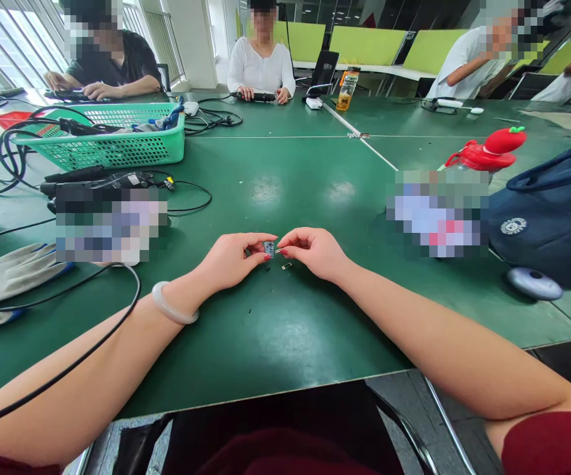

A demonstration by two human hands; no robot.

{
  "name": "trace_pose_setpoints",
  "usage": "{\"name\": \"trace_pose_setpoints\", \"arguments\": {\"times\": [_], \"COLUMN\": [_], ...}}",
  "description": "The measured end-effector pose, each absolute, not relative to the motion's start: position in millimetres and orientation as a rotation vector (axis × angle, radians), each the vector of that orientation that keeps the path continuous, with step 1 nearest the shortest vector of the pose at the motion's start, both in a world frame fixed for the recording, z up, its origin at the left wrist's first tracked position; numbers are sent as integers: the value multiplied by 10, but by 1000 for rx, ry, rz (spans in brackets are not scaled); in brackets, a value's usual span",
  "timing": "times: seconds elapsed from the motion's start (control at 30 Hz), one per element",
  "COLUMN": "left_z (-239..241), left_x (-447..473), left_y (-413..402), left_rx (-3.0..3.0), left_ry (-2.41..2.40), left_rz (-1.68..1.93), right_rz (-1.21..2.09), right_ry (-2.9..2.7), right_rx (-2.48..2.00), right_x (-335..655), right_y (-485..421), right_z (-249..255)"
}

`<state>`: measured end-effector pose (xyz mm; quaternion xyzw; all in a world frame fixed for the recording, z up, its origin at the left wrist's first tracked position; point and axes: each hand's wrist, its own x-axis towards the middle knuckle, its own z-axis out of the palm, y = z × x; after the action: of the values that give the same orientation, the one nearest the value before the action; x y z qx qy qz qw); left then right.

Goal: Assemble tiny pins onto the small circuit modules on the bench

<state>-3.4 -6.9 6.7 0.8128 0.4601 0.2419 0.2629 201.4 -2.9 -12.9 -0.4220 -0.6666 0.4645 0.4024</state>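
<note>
Between thumb and forefinger, my left hand pinches a small blue circuit board above the green table. Right beside it, my right hand is closed in a pinch on a tiny metallic piece, too small to name, close to the board's right edge. Just below the fingertips, a small light rectangular piece lies on the tabletop. A tiny dark bit rests to its left. A white bangle circles my left wrist.
At left are a green plastic basket of cables, work gloves and a black cable crossing my left forearm. A navy bag, a red-lidded bottle and a purple oval object stand right. Several people sit across the table.
</note>
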Motion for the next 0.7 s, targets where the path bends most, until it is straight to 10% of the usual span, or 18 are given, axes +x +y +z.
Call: {"name": "trace_pose_setpoints", "arguments": {"times": [0.7], "left_z": [97], "left_x": [7], "left_y": [-119], "left_rx": [2556], "left_ry": [1267], "left_rz": [539], "right_rz": [1217], "right_ry": [-1640], "right_rx": [-1019], "right_x": [1951], "right_y": [-56], "right_z": [-148]}}
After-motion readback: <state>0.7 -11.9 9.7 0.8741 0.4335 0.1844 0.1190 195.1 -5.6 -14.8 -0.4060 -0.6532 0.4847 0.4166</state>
